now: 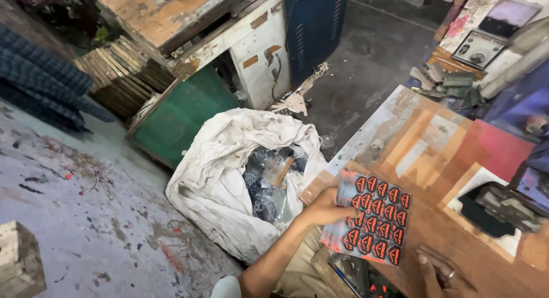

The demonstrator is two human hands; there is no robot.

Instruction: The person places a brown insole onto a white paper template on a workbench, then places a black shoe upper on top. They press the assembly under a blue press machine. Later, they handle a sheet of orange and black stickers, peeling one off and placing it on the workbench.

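Far left, I saw a paint-spattered grey concrete floor [86,218] with a pale wooden block [20,266] at the bottom corner and a stack of thin wooden slats [123,72] further back beside a green metal bin [180,115]. Moving across, a crumpled off-white cloth sack [223,178] lay open on the floor, dark patterned scraps showing inside its mouth.

Next came my left hand [323,209], closed on the left edge of a thick stack of printed sheets covered in rows of orange and black shield-shaped stickers [374,218]. The stack rested at the near-left corner of the patchy brown wooden tabletop [434,155], partly overhanging toward my lap. Its long axis ran from the upper left, near the table's corner, down toward the lower right, and the printed face pointed up at the camera.

As I judged it, the sheets were already gathered and squared into one pile, in hand but not yet put anywhere; whether more belonged to it I could not tell.

Further right, my right hand [443,269] lay flat on the tabletop just beside the stack's lower corner, fingers spread and holding nothing. Beyond it sat a black tray-like tool [492,209] on a white sheet.
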